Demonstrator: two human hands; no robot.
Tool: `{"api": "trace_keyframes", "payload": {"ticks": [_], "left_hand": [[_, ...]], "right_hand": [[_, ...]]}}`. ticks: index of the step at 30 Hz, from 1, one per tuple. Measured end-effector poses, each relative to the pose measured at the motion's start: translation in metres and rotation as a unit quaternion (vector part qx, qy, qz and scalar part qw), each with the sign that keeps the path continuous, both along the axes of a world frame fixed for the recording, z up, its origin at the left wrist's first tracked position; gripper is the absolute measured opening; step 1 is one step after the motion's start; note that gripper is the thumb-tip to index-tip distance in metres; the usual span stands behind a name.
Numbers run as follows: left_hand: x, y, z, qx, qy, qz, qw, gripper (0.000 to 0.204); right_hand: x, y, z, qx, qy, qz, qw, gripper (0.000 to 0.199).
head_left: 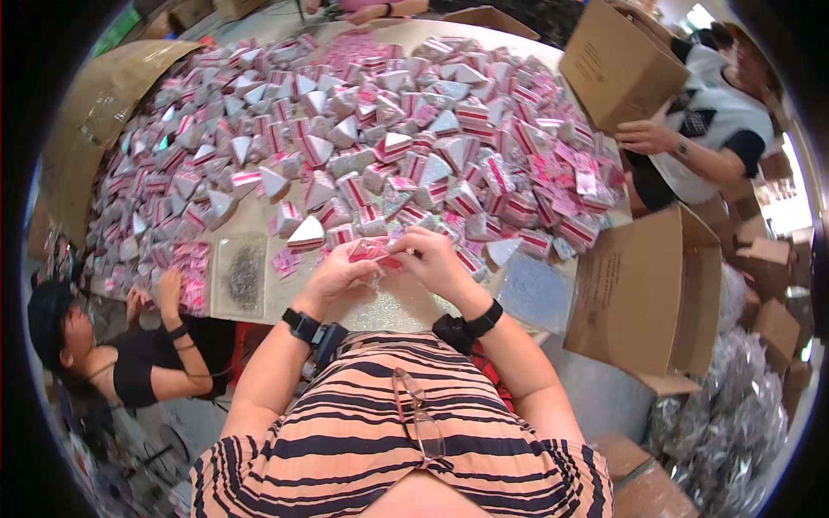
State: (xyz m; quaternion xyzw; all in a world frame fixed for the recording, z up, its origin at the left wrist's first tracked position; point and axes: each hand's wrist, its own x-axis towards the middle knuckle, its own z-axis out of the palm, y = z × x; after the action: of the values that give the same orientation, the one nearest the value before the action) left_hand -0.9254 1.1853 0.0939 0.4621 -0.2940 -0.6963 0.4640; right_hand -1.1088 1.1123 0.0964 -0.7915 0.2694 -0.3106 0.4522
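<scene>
My left hand [339, 269] and my right hand [433, 264] meet at the near edge of the table, both closed on a small pink piece in see-through plastic [370, 250]. My left fingers and thumb grip its left side, while my right thumb and fingertips pinch its right end. What exactly the pink piece is, I cannot make out. Just beyond my hands lies a big heap of wrapped cake-slice-shaped wedges [351, 188], white with red and pink stripes. One wedge [306, 233] sits close beyond my left hand. Pink cards [287, 262] lie left of it.
Left of my hands is a shallow tray of small dark bits [243, 274]; on the right lies a blue plastic sheet [533, 289]. An open cardboard box [635, 293] stands right of the table. A person [164, 354] works at left; another [704, 129] holds a carton [620, 65].
</scene>
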Motion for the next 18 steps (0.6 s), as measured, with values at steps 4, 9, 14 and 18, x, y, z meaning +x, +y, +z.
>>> {"api": "trace_keyframes", "payload": {"ticks": [4, 9, 14, 18], "left_hand": [[0.002, -0.012, -0.006, -0.055, -0.150, -0.179, 0.971, 0.017], [0.000, -0.008, -0.010, -0.077, -0.188, -0.158, 0.966, 0.023], [0.009, -0.001, -0.044, -0.268, -0.342, -0.144, 0.889, 0.021], [0.003, -0.004, -0.028, -0.081, -0.149, -0.089, 0.981, 0.024]], "right_hand": [[0.008, 0.002, 0.008, -0.053, 0.020, 0.045, 0.997, 0.018], [-0.065, -0.022, -0.025, -0.220, 0.392, -0.182, 0.874, 0.024], [-0.128, -0.042, -0.101, -0.339, 0.464, -0.214, 0.790, 0.017], [-0.130, -0.054, -0.095, -0.239, 0.508, -0.156, 0.813, 0.026]]}}
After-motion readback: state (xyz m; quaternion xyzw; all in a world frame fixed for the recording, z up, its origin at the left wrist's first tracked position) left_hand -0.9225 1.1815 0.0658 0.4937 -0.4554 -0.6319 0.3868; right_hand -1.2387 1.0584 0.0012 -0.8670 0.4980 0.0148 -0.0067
